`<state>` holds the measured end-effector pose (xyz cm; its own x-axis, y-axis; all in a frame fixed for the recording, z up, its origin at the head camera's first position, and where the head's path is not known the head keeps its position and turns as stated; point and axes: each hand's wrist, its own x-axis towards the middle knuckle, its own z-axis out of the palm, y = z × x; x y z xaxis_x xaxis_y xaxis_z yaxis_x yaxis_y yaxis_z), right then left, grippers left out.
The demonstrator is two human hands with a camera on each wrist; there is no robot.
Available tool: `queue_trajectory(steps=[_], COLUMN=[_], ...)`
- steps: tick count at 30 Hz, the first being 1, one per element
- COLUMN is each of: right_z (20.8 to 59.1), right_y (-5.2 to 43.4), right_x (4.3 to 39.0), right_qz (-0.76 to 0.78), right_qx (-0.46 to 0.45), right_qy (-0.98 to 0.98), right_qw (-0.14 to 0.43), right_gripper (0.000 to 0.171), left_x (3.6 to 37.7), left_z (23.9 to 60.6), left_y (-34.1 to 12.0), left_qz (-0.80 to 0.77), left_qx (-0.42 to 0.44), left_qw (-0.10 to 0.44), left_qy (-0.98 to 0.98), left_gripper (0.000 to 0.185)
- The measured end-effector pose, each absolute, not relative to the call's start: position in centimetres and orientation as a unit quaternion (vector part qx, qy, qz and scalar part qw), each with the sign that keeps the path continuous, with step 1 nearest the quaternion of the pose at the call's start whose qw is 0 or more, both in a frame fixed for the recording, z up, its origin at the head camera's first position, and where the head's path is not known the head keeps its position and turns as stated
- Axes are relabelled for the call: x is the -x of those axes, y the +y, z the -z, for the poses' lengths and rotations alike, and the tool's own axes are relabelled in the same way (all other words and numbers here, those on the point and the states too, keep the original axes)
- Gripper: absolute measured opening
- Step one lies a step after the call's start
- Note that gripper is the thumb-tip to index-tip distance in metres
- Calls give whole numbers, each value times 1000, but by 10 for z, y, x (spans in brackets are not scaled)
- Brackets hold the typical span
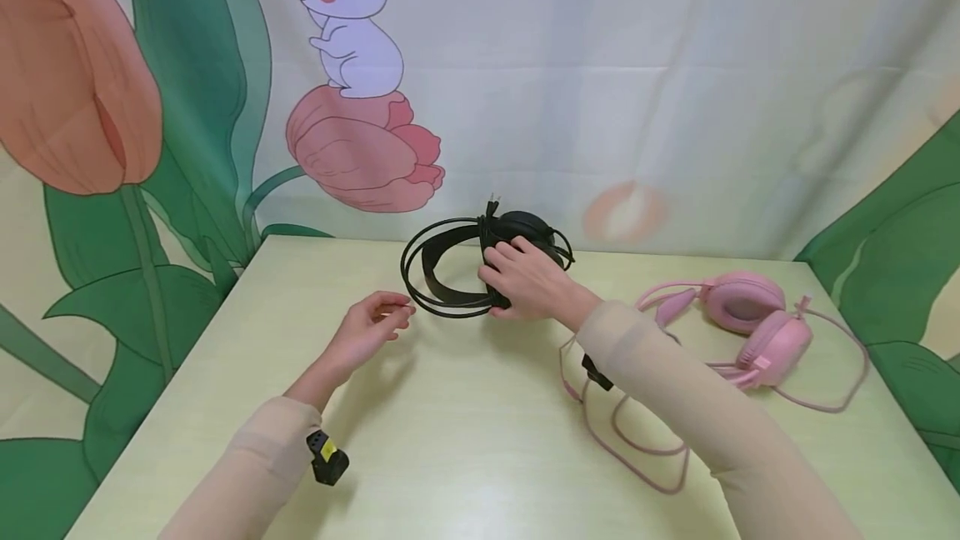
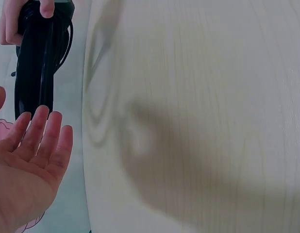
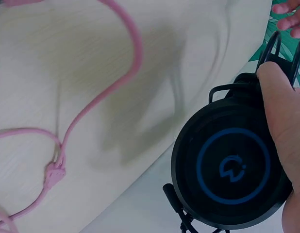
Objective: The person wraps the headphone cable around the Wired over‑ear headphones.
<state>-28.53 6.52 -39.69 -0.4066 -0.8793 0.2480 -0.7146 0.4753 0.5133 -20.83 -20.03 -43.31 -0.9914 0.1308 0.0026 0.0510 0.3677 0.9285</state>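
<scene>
A black headset [image 1: 457,261] with its cable wrapped round it stands at the far middle of the pale table [image 1: 465,440]. My right hand [image 1: 525,277] grips its ear cups from the near side. The right wrist view shows one black ear cup [image 3: 232,167] with a blue ring logo under my thumb. My left hand [image 1: 371,327] hovers just left of the headset, fingers loosely curled, holding nothing; in the left wrist view its open palm [image 2: 28,165] sits below the black headset [image 2: 36,63].
A pink headset [image 1: 750,319] lies at the right of the table, its pink cable [image 1: 630,432] looping toward the near side under my right forearm. A printed cloth with tulips and a rabbit [image 1: 345,15] hangs close behind the table's far edge.
</scene>
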Motion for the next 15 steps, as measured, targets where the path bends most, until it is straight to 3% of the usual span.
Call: queue_trajectory(steps=[15], right_z=[417], right_y=[37], right_x=[290], right_qz=[180], right_qx=[-431], right_qy=[-866], right_qw=[180], right_gripper=[53], left_x=[200], left_z=[424], left_y=[-207], left_qz=[-466], left_qx=[-130], left_qw=[88], left_qy=[871], left_gripper=[33])
